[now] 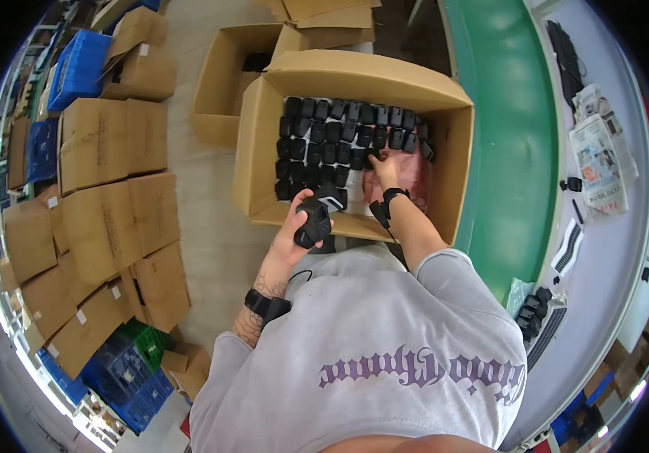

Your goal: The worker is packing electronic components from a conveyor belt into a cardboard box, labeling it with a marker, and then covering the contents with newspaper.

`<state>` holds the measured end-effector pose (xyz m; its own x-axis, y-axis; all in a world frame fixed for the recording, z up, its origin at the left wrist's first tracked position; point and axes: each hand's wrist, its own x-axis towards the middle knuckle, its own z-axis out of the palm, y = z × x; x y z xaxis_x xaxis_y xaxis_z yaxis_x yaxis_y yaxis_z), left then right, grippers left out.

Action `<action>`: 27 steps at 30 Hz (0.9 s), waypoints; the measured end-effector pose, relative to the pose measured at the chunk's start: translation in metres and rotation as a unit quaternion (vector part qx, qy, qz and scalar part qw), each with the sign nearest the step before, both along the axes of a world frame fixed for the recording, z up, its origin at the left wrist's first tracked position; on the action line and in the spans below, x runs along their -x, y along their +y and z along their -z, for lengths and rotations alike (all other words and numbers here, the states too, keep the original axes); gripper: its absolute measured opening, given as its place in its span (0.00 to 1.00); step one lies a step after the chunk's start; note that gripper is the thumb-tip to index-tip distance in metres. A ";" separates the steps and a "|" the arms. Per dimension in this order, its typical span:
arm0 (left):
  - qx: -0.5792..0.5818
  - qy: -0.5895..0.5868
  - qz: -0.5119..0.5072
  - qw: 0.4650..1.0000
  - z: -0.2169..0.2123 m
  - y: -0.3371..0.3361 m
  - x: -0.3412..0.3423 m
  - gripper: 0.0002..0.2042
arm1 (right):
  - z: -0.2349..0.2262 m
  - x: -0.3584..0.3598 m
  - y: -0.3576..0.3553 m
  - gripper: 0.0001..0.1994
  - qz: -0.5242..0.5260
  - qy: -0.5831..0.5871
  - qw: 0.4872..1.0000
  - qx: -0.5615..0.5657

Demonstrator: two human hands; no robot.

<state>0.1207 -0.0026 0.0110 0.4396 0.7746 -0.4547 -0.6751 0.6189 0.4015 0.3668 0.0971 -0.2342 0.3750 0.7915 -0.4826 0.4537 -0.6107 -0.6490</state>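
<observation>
A large cardboard box (pixel 373 66) stands before me, with rows of small black boxy devices (pixel 329 132) packed in its left and far part. Pink plastic film (pixel 415 177) lies in the box's right part. My left hand (pixel 292 234) is closed round a chunky black device (pixel 314 223) with a light-coloured strip at its top, held over the near left edge of the box. Inside the box, my right hand (pixel 387 171) has its fingers bent down at a black device at the end of a row, beside the film. Its fingertips are partly hidden. Both wrists wear black bands.
A green conveyor belt (pixel 494 151) runs along the right, then a pale bench with newspaper (pixel 600 162) and more black devices (pixel 533 311). Stacked cartons (pixel 101 215) and blue crates (pixel 81 68) stand at left. Another open carton (pixel 215 124) sits behind the box.
</observation>
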 end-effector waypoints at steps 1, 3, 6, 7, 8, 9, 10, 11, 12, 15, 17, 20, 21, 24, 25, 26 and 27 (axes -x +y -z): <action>-0.006 0.005 -0.003 1.000 0.001 -0.006 0.005 0.26 | 0.001 0.008 -0.003 0.24 -0.001 0.007 1.000 0.001; 0.008 0.026 -0.025 0.999 0.005 -0.021 0.015 0.26 | 0.002 0.017 0.000 0.21 -0.014 -0.086 0.996 -0.030; 0.029 0.054 -0.056 0.997 0.004 -0.032 0.021 0.26 | 0.001 0.020 0.002 0.22 -0.033 -0.146 0.988 -0.040; 0.029 0.065 -0.063 0.995 0.003 -0.032 0.024 0.26 | 0.001 0.022 0.004 0.23 -0.031 -0.148 0.988 -0.015; 0.029 0.068 -0.066 0.995 0.001 -0.034 0.025 0.26 | 0.001 0.021 0.003 0.23 -0.021 -0.143 0.990 0.003; 0.030 0.069 -0.070 0.995 0.000 -0.036 0.025 0.26 | 0.000 0.023 0.000 0.23 -0.024 -0.139 0.990 0.002; 0.029 0.067 -0.070 0.995 0.000 -0.034 0.024 0.26 | 0.004 0.020 -0.002 0.23 -0.014 -0.164 0.986 -0.027; 0.027 0.066 -0.069 0.995 -0.001 -0.033 0.023 0.26 | 0.009 0.018 -0.004 0.23 -0.005 -0.190 0.980 -0.056; 0.025 0.067 -0.066 0.995 -0.001 -0.031 0.021 0.26 | 0.014 0.016 -0.003 0.23 -0.006 -0.191 0.980 -0.056; 0.016 0.063 -0.063 0.996 0.002 -0.033 0.025 0.26 | -0.004 0.022 0.005 0.28 -0.005 -0.125 0.992 -0.002; 0.013 0.050 -0.043 0.998 0.004 -0.026 0.024 0.26 | -0.011 0.004 0.018 0.27 0.047 0.014 0.999 -0.005; 0.001 0.030 -0.053 0.998 0.008 -0.021 0.029 0.24 | -0.102 0.013 0.022 0.17 -0.011 0.339 0.941 0.010; -0.002 0.025 -0.049 0.998 0.006 -0.014 0.025 0.24 | -0.121 0.009 0.016 0.14 -0.116 0.397 0.911 -0.003; 0.003 -0.024 -0.021 0.999 0.006 -0.007 0.018 0.23 | -0.229 0.022 -0.018 0.30 -0.328 0.521 0.787 -0.040; 0.003 -0.033 -0.010 0.999 0.007 -0.003 0.012 0.23 | -0.228 0.025 -0.028 0.33 -0.323 0.538 0.775 -0.066; 0.083 -0.148 0.003 0.985 0.009 0.001 0.007 0.23 | -0.227 0.027 -0.031 0.33 -0.313 0.565 0.761 -0.059; 0.163 -0.259 0.016 0.952 0.010 0.004 0.002 0.23 | -0.227 0.028 -0.034 0.32 -0.304 0.592 0.745 -0.052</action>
